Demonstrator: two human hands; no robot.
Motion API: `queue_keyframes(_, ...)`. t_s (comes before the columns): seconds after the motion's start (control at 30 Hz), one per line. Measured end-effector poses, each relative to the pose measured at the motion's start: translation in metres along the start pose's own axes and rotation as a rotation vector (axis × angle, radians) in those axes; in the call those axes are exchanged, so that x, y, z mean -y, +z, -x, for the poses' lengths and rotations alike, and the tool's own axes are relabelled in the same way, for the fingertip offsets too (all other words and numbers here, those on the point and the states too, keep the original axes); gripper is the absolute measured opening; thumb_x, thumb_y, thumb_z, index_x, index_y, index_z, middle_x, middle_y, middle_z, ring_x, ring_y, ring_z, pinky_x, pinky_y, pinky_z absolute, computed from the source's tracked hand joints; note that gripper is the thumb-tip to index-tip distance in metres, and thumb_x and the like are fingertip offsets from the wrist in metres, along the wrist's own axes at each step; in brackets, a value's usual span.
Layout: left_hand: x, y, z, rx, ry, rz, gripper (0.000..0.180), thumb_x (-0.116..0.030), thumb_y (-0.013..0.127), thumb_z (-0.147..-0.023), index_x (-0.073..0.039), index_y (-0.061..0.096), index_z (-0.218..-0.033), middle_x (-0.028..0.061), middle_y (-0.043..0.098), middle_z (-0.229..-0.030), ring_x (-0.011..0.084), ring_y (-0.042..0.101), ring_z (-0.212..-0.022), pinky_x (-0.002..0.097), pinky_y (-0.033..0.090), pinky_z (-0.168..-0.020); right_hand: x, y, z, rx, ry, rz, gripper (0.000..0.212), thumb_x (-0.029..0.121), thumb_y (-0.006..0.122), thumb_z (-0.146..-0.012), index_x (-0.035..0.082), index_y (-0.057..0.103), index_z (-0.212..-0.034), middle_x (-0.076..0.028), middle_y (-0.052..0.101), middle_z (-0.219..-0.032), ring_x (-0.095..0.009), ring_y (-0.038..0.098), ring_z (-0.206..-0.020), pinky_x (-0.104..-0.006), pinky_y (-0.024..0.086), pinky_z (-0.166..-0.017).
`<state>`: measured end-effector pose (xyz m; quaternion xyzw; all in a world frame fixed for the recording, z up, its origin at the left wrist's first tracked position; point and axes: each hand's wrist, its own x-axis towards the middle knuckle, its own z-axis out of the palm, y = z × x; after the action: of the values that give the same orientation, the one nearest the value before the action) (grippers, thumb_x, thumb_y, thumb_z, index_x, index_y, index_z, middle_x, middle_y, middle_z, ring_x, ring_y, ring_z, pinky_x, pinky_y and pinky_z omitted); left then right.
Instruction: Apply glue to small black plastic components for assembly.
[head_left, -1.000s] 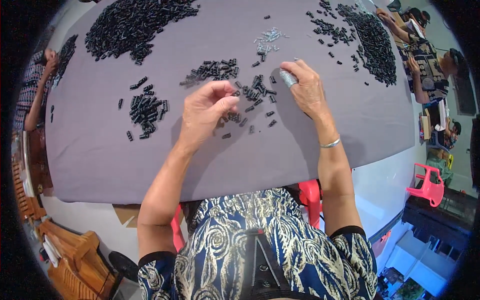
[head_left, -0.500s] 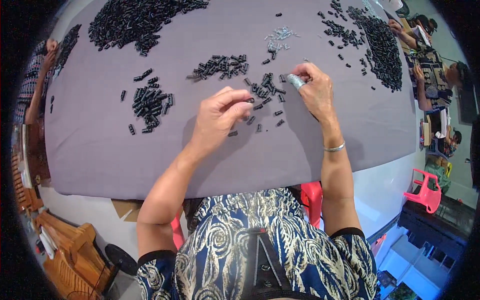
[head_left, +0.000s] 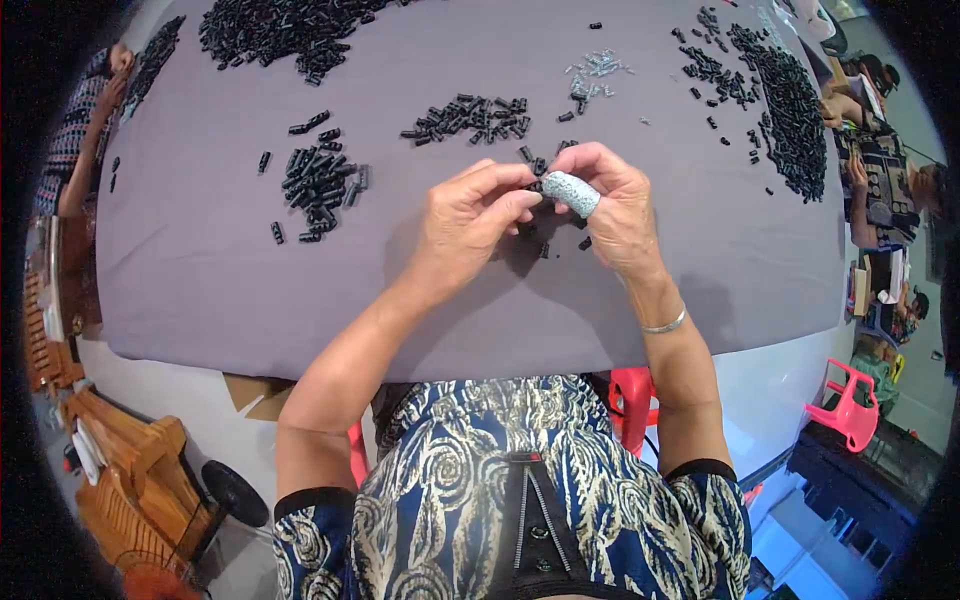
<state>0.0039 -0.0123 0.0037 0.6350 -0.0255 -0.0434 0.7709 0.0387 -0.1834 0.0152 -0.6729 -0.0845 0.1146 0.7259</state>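
My left hand [head_left: 465, 230] pinches a small black piece [head_left: 536, 186] between thumb and fingertips. The fingertips of my right hand [head_left: 618, 215] meet it there, closed, with the thumb wrapped in a speckled silver-grey covering [head_left: 571, 193]. Whatever the right fingers grip is hidden behind that thumb. Beneath and around both hands lie loose short black cylindrical pieces [head_left: 544, 250], partly covered by the fingers. Just beyond is a heap of the same black pieces [head_left: 470, 121], and another heap [head_left: 318, 187] sits to the left.
Small clear or silvery parts [head_left: 598, 70] lie on the grey cloth [head_left: 230, 310] farther back. Large black heaps stand at the far left [head_left: 275, 35] and far right [head_left: 795, 120]. Other people sit at both sides of the table. A pink stool [head_left: 848, 405] stands at the right.
My hands were apart and have come together at the fingertips, the right moving left and slightly nearer. The view has shifted a little, so the heaps appear farther right.
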Motion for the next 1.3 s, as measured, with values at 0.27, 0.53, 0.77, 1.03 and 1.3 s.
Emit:
queue_keyframes(0.27,0.002,0.004,0.003,-0.017,0.013,-0.045,0.015,0.001,0.06,-0.085,0.003,0.063,-0.1,0.0036,0.057,-0.089,0.0094,0.06,-0.072,0.0212,0.051,-0.062,-0.002,-0.006,0.0,0.06,0.007,-0.004,0.009,0.006,0.068,-0.081,0.004,0.064,-0.088,0.001,0.061,-0.085,-0.005,0.057,-0.077,-0.0193,0.048,-0.065)
queue_keyframes(0.53,0.003,0.002,0.002,-0.056,0.094,-0.159,0.015,0.002,0.061,-0.085,0.003,0.062,-0.1,0.0037,0.057,-0.088,0.0094,0.059,-0.073,0.0218,0.05,-0.065,0.005,0.001,0.003,0.095,-0.138,0.106,0.013,0.001,0.066,-0.08,0.001,0.064,-0.093,-0.003,0.061,-0.088,-0.01,0.058,-0.08,-0.0236,0.049,-0.071)
queue_keyframes(0.77,0.003,0.001,0.002,-0.15,0.054,0.098,0.016,0.0,0.06,-0.087,0.004,0.062,-0.102,0.0031,0.059,-0.092,0.0086,0.059,-0.074,0.0203,0.05,-0.067,0.005,0.011,0.011,0.142,-0.339,0.375,0.033,0.006,0.07,-0.077,0.005,0.062,-0.109,-0.006,0.059,-0.096,-0.011,0.057,-0.079,-0.0222,0.047,-0.064)
queue_keyframes(1.03,0.004,-0.005,0.0,-0.141,0.131,-0.052,0.016,0.001,0.059,-0.087,0.004,0.062,-0.103,0.0045,0.058,-0.088,0.0096,0.059,-0.071,0.0215,0.051,-0.064,0.008,0.005,0.009,0.11,-0.377,0.41,0.033,0.006,0.07,-0.076,0.006,0.062,-0.108,-0.003,0.059,-0.092,-0.01,0.056,-0.075,-0.0222,0.047,-0.063)
queue_keyframes(1.3,0.001,-0.01,-0.007,-0.182,0.17,0.077,0.017,-0.004,0.058,-0.089,0.003,0.061,-0.104,0.006,0.059,-0.084,0.0121,0.057,-0.069,0.0255,0.051,-0.06,0.021,-0.066,-0.008,-0.388,-0.174,-0.009,0.006,0.007,0.059,-0.089,0.004,0.062,-0.093,-0.001,0.059,-0.078,-0.005,0.053,-0.063,-0.0178,0.039,-0.051)
